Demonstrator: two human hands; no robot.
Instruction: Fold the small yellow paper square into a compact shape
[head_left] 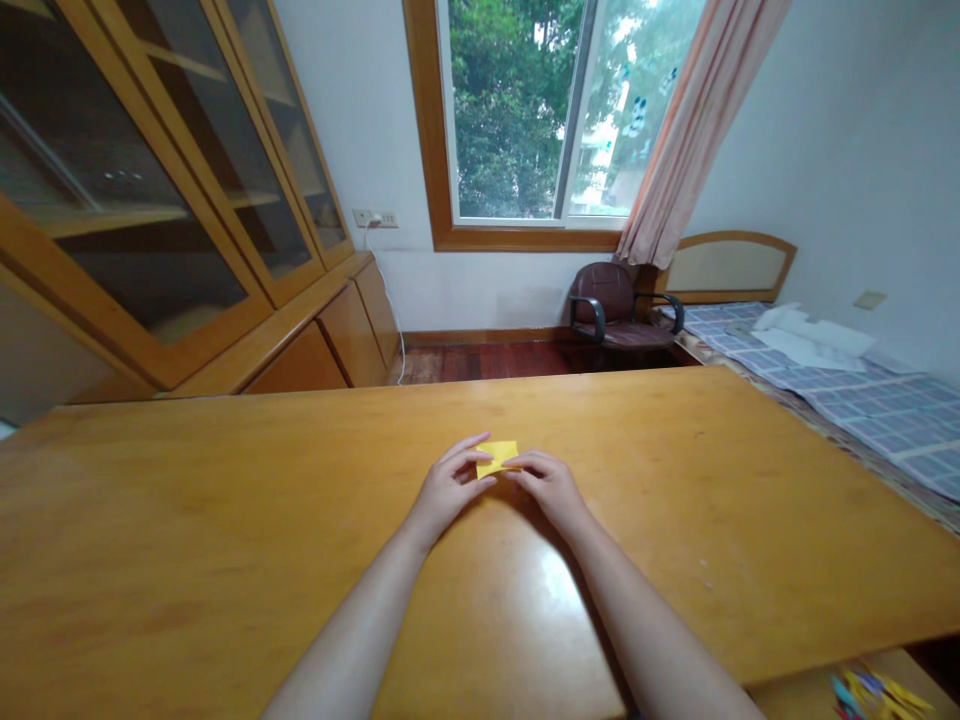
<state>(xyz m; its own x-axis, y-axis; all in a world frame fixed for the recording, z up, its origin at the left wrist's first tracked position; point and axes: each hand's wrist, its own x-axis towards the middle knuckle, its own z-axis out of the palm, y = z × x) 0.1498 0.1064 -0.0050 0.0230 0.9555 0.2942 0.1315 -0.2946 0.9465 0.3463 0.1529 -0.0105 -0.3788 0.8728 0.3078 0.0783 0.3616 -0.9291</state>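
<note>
A small piece of folded yellow paper (496,455) is held between my two hands over the middle of the wooden table (262,540). My left hand (452,476) grips its left edge, with the thumb at the near side and the fingers toward the far side. On the right edge, my right hand (545,482) pinches the paper between thumb and fingers. The fingertips of both hands nearly meet at the paper's near side. Its exact folds are too small to make out.
Colourful small items (877,695) lie low at the bottom right, beside the table edge. A glass-door cabinet (247,270) stands left. Past the table are a dark red armchair (619,310) and a window (517,110). A bed (840,370) with a checked sheet lies right.
</note>
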